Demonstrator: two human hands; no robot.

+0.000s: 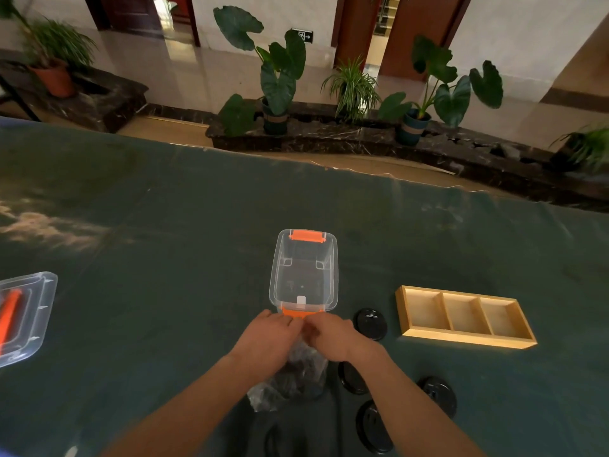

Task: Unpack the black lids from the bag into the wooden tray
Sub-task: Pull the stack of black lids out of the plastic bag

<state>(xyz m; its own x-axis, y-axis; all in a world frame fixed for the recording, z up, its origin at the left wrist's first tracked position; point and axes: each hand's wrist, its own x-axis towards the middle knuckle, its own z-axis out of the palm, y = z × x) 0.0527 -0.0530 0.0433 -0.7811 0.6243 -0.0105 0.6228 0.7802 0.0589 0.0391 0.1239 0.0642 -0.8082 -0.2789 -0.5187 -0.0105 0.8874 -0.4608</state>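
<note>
- Dark green cloth (164,225) covers the table, with pale glare patches at its left edge; beyond the far edge lie a glossy tiled floor, a dark marble planter ledge and brown doors.
- Near the middle of the cloth lies a clear plastic bag (291,377), crumpled, with dark lids showing through it; how many it holds cannot be told.
- Both hands meet at the bag's far end: the left hand (268,338) and the right hand (329,334) are curled, fingertips pinched together on the plastic at the bag's mouth.
- Four black lids lie loose on the cloth to the right of the bag: one (370,323) just beside the right hand, one (352,377) partly under the right forearm, one (438,395) further right, one (374,430) nearest the camera.
- One wooden tray (461,339) sits to the right, well apart from the bag, with three compartments, all bare wood.
- One clear storage box (303,270) with orange latches stands just beyond the hands, open at the top.
- One clear box cover (24,311) with an orange handle lies at the far left edge.
- Five potted plants show clearly along the ledge, with another at the right edge.
</note>
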